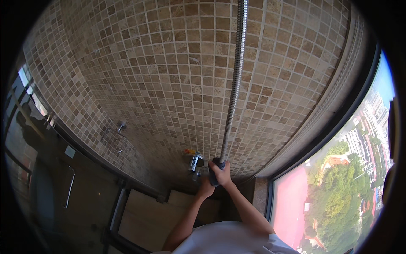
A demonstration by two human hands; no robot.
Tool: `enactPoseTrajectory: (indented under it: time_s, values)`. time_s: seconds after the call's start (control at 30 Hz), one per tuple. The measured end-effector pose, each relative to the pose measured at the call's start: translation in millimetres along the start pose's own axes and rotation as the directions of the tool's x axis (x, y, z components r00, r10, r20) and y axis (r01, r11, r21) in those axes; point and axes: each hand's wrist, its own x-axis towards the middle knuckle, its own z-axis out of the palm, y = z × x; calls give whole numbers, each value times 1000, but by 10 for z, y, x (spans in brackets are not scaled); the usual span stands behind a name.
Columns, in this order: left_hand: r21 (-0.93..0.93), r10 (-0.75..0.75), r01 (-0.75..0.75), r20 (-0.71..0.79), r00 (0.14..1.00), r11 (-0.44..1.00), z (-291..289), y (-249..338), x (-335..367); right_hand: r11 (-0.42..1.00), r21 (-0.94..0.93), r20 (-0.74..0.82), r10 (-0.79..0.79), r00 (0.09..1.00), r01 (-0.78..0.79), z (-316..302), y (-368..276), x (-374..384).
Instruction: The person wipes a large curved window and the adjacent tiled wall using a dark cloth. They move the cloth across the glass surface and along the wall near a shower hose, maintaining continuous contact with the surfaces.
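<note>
Both of my hands are closed around the dark grip [215, 171] of a long pole. From the grip, its ribbed, shiny metal shaft [237, 72] rises in front of the tiled wall and leaves the top of the picture. My right hand [223, 172] wraps the upper part of the grip, close to where the shaft begins. Lower down and to the left, my left hand [206, 188] holds the bottom end, its fingers partly hidden. The pole's far end is out of view. Just left of the grip, a chrome mixer tap [195, 161] is fixed to the wall.
Brown mosaic tiles cover the wall [169, 84]. A wire rack [115, 139] is mounted farther left. A dark glass door with a metal handle [69, 187] stands at the left. A large window [338, 182] on the right looks out over trees and buildings. Pale floor slabs [146, 218] lie below.
</note>
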Motion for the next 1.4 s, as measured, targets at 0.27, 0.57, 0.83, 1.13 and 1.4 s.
enactPoseTrajectory:
  time_s: [0.27,0.57,0.83,1.13,1.4]
  values:
    - [-74,-198,218,215,956,973,-128,217,-63,949,268,-36,-162,986,166,8,-2569,534]
    - [-34,-73,87,292,954,996,-127,-284,45,998,-66,-146,13,989,-23,62,65,72]
    - [-168,-19,136,560,828,976,-417,281,282,953,82,-269,-262,927,293,243,-2747,536]
    - [-174,222,-158,453,864,972,-545,-250,193,993,-115,-505,-55,861,-4,365,2,-308]
    - [-190,37,120,663,748,974,-685,-249,324,967,-255,-596,-150,789,-8,54,30,-839]
